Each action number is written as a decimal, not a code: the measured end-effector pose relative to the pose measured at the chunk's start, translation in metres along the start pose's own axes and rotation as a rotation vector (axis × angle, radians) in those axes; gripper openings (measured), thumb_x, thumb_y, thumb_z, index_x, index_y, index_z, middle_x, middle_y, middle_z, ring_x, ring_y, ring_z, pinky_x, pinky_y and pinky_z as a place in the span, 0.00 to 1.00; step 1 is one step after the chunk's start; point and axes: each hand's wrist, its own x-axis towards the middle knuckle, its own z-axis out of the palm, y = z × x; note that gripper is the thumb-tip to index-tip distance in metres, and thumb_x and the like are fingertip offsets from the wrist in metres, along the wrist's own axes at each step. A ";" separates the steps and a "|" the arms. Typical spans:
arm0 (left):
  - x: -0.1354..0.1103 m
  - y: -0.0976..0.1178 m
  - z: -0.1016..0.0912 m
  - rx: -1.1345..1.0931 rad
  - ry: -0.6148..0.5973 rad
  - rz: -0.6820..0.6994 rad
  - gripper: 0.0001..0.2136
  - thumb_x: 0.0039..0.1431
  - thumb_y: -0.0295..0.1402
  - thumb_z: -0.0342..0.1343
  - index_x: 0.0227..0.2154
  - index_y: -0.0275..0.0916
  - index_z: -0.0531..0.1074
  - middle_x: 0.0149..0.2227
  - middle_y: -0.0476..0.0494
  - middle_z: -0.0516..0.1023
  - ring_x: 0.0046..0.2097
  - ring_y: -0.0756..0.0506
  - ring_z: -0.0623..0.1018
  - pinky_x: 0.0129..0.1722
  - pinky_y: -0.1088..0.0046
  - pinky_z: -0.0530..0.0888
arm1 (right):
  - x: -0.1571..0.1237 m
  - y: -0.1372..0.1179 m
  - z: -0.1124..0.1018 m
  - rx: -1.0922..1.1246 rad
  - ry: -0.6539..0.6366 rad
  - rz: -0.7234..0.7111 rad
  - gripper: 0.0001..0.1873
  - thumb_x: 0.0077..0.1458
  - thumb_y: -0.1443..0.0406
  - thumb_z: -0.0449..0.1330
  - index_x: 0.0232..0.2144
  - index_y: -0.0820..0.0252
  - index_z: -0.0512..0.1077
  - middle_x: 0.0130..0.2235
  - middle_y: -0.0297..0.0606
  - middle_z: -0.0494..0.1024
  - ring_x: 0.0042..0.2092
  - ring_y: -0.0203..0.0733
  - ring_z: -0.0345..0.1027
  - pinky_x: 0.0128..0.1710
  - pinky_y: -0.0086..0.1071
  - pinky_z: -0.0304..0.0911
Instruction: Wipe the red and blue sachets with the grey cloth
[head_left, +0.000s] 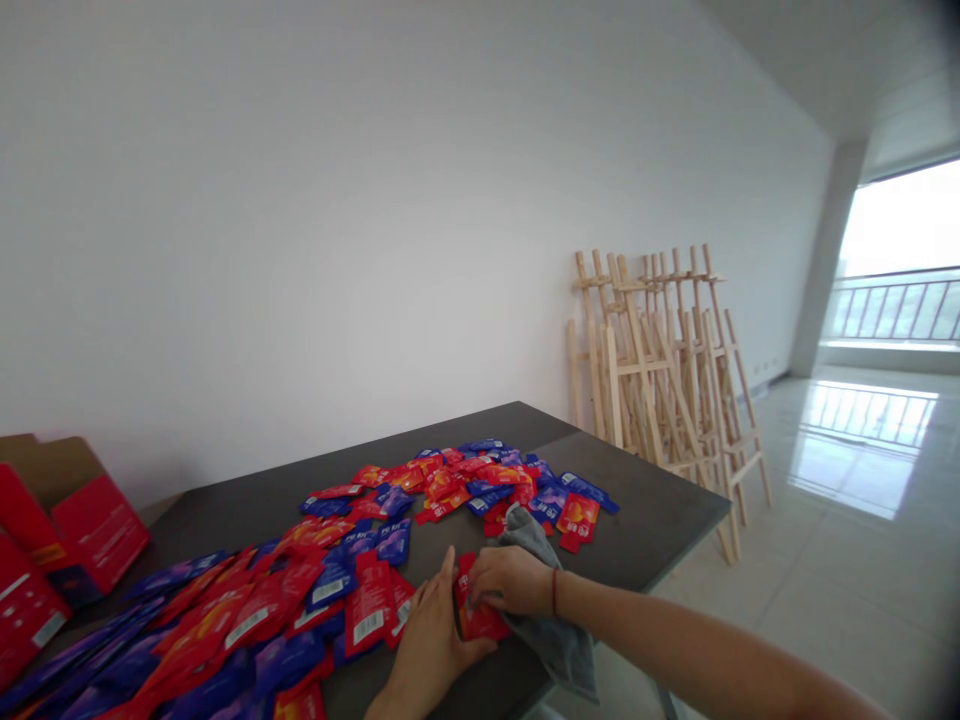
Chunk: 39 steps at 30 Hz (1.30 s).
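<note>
On the near part of the dark table, my left hand (429,640) lies with fingers stretched and thumb apart, touching the left and lower edges of a red pouch (480,624). My right hand (517,580) has curled fingers closed on the same pouch from above, hiding part of it. A grey cloth (559,650) spreads under my right hand and wrist and hangs over the table's near edge; how far it reaches under the palm is hidden. Red pouches (369,606) with barcodes lie just left of my left hand.
Several red and blue pouches (247,620) are heaped on the left, and another loose group (480,480) lies farther back on the dark table (667,505). Open red cardboard boxes (97,530) stand at far left. Wooden easels (652,370) lean against the wall beyond the right edge.
</note>
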 end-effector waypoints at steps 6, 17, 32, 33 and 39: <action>0.000 0.001 -0.001 0.014 -0.002 0.000 0.51 0.38 0.36 0.65 0.65 0.35 0.45 0.59 0.33 0.69 0.61 0.36 0.67 0.62 0.55 0.59 | 0.008 -0.005 0.010 -0.044 0.037 0.035 0.12 0.57 0.71 0.56 0.39 0.57 0.78 0.46 0.38 0.78 0.49 0.45 0.67 0.50 0.34 0.60; 0.000 0.005 -0.006 0.025 -0.035 -0.003 0.51 0.39 0.37 0.65 0.66 0.35 0.44 0.60 0.31 0.68 0.63 0.35 0.65 0.62 0.53 0.57 | -0.036 -0.015 -0.003 0.138 0.012 -0.059 0.12 0.61 0.66 0.54 0.41 0.54 0.77 0.46 0.37 0.77 0.50 0.43 0.67 0.53 0.33 0.58; 0.000 -0.001 -0.002 0.033 -0.033 0.028 0.50 0.40 0.36 0.64 0.66 0.33 0.45 0.61 0.32 0.66 0.63 0.37 0.64 0.63 0.56 0.58 | -0.017 -0.029 0.004 -0.034 -0.048 -0.050 0.11 0.59 0.68 0.55 0.41 0.59 0.75 0.46 0.40 0.78 0.51 0.46 0.66 0.53 0.35 0.58; -0.001 -0.001 -0.002 0.031 -0.029 0.029 0.50 0.39 0.36 0.64 0.65 0.34 0.46 0.61 0.32 0.66 0.63 0.37 0.64 0.63 0.55 0.58 | -0.015 -0.029 0.004 -0.028 -0.052 -0.025 0.11 0.58 0.68 0.55 0.41 0.59 0.75 0.46 0.40 0.78 0.51 0.47 0.66 0.53 0.36 0.58; -0.001 0.003 -0.002 0.036 -0.015 0.008 0.50 0.39 0.36 0.65 0.65 0.35 0.47 0.61 0.33 0.66 0.62 0.36 0.65 0.63 0.55 0.57 | 0.006 -0.009 0.002 -0.106 0.025 0.247 0.09 0.58 0.69 0.56 0.39 0.60 0.76 0.44 0.41 0.77 0.48 0.47 0.68 0.49 0.33 0.61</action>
